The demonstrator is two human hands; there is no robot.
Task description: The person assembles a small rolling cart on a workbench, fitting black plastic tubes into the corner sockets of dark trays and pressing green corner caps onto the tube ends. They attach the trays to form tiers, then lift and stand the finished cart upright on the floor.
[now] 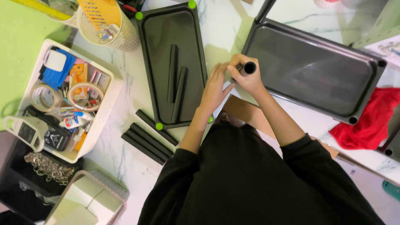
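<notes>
Black plastic is what I'm working with: my right hand (249, 79) is closed round a short tube (249, 68), its open end facing up at me, just past the near corner of the small tray (146, 54). My left hand (216, 85) has loosely curled fingers touching the tube at its nine o'clock side. I judge I'm fitting a leg to a tray corner; next it needs lining up square. Spare tubes (146, 139) lie on the counter (125, 75) at eight o'clock.

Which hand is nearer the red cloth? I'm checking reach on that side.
Right. The right hand, holding a black tube, is left of the red cloth across the big tray; the left hand lies farther left.
</notes>
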